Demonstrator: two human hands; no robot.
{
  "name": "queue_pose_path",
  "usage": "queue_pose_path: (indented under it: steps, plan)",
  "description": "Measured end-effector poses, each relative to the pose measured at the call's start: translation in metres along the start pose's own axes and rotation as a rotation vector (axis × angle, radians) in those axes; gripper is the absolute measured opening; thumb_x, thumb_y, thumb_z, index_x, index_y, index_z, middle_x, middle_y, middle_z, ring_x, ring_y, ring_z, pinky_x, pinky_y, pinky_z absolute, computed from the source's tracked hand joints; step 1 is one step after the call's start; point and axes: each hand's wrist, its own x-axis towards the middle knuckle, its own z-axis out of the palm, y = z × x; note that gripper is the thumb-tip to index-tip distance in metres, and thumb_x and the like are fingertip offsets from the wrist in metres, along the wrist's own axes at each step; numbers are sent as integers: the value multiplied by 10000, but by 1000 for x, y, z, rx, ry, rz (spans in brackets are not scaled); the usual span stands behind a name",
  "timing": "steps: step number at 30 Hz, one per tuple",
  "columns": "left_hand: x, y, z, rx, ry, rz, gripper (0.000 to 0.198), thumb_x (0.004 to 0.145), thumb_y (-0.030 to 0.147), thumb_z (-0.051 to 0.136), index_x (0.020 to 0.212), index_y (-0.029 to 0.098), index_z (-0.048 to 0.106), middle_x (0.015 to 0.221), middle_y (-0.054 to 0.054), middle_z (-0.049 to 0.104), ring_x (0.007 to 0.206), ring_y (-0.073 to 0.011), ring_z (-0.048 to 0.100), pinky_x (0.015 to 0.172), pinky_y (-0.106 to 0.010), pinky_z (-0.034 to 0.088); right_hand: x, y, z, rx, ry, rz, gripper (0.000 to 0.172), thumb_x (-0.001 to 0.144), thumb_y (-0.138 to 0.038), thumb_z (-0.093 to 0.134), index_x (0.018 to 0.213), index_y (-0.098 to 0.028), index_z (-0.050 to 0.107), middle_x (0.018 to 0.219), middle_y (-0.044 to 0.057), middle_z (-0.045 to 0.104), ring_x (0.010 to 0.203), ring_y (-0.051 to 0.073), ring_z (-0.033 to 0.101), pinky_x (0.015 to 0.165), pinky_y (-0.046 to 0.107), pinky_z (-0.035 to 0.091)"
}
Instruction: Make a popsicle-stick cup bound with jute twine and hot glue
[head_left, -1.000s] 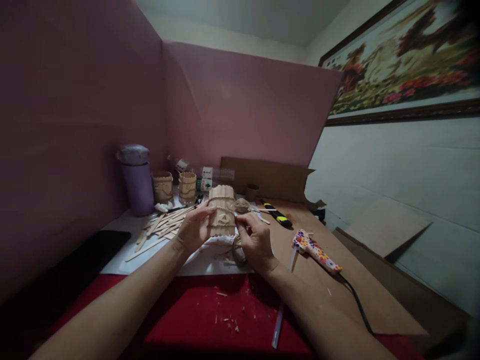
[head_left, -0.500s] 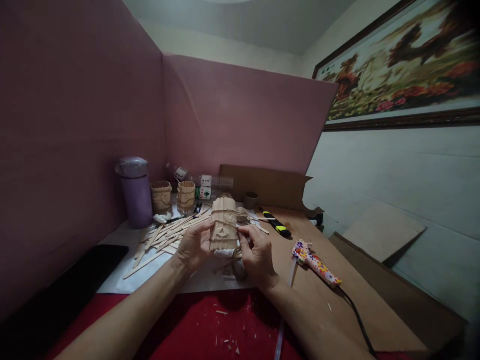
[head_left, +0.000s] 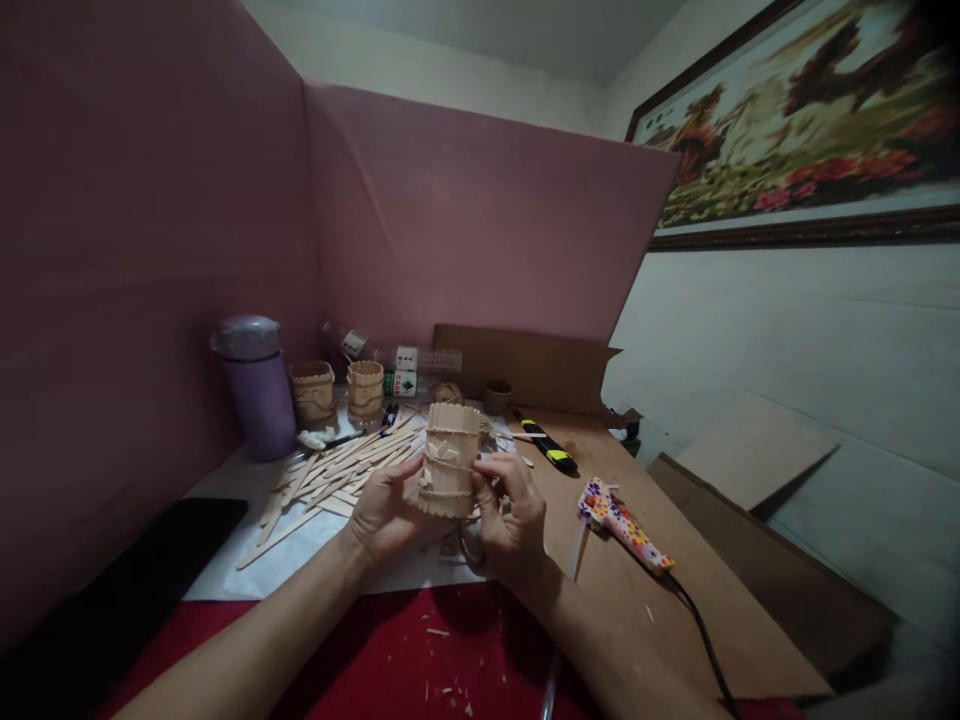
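Between my two hands, above the white sheet, is a small cup made of upright wooden sticks [head_left: 451, 462], wrapped with bands of twine and bearing pale cut-out shapes. My left hand [head_left: 388, 507] grips its left side, thumb in front and the other fingers partly hidden behind. At its right side my right hand [head_left: 511, 510] is closed, thumb and forefinger pinched at the cup's edge. A loop of twine [head_left: 471, 545] hangs by the right hand. Wooden craft sticks [head_left: 341, 470] lie in a loose pile to the left.
Two finished-looking stick cups [head_left: 365, 392] stand behind the pile beside a purple bottle [head_left: 259, 400]. A yellow-and-black utility knife [head_left: 547, 445] and a flowered glue gun [head_left: 622, 525] with a black cord lie on the wooden board [head_left: 720, 620]. Wood scraps dot the red cloth [head_left: 390, 650].
The cup has been turned and tilted more upright in my hands, so its decorated face shows differently. It sits slightly lower. The camera view has shifted a little.
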Motion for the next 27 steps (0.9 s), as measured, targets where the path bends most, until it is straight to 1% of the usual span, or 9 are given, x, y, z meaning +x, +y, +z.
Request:
queue_pose_path:
  steps: [2, 7, 12, 15, 20, 22, 25, 27]
  plan:
    - [-1, 0, 1, -16, -10, -27, 330, 855, 172, 534, 1135, 25, 627, 802, -153, 735, 802, -286, 724, 901, -440, 536, -2, -1, 0, -5, 1, -2, 166, 933, -103, 553, 1012, -237, 609, 920, 36, 631, 874, 177, 644, 723, 288, 543]
    - [3, 2, -6, -15, -31, 7, 419, 853, 176, 528, 1225, -10, 577, 870, -182, 743, 821, -294, 721, 925, -443, 507, -3, -3, 0, -17, -7, 24, 151, 935, -113, 556, 1007, -235, 609, 937, 40, 627, 894, 180, 637, 729, 290, 544]
    - [7, 2, -13, -12, -31, 12, 422, 863, 215, 530, 1219, -8, 569, 912, -195, 748, 814, -286, 720, 893, -424, 510, -4, -4, 1, -20, -41, 58, 147, 941, -127, 561, 1026, -233, 616, 976, 50, 619, 889, 172, 642, 702, 275, 537]
    - [6, 2, -12, -11, -24, 0, 404, 860, 230, 530, 1191, 4, 580, 889, -187, 746, 831, -287, 724, 876, -411, 522, -5, -4, 1, -29, -60, 78, 158, 944, -136, 556, 1046, -239, 620, 1005, 60, 618, 891, 176, 649, 719, 292, 545]
    - [5, 3, -8, 8, -13, 13, 419, 857, 208, 514, 1228, 21, 570, 855, -161, 745, 792, -270, 723, 834, -407, 551, -5, -4, 1, -36, -71, 100, 144, 951, -157, 545, 1039, -238, 625, 1004, 66, 633, 910, 192, 659, 720, 306, 549]
    - [6, 2, -8, 10, 3, 14, 399, 864, 216, 513, 1203, 18, 581, 848, -163, 742, 773, -266, 721, 809, -400, 560, -5, -4, 1, -38, -80, 104, 137, 952, -162, 544, 1035, -235, 624, 1006, 67, 635, 913, 192, 659, 716, 301, 545]
    - [6, 1, -7, 3, 38, 20, 318, 872, 211, 511, 1120, 37, 608, 847, -160, 736, 758, -252, 718, 775, -377, 569, -5, -4, 1, -38, -87, 109, 124, 953, -166, 547, 1029, -227, 624, 999, 66, 635, 922, 191, 656, 740, 299, 544]
    - [6, 0, -5, -2, 72, 46, 266, 873, 190, 511, 1078, 57, 616, 853, -152, 733, 751, -242, 715, 770, -371, 571, -4, -4, 1, -34, -86, 116, 119, 955, -165, 546, 1025, -223, 623, 996, 64, 637, 930, 190, 655, 757, 300, 542]
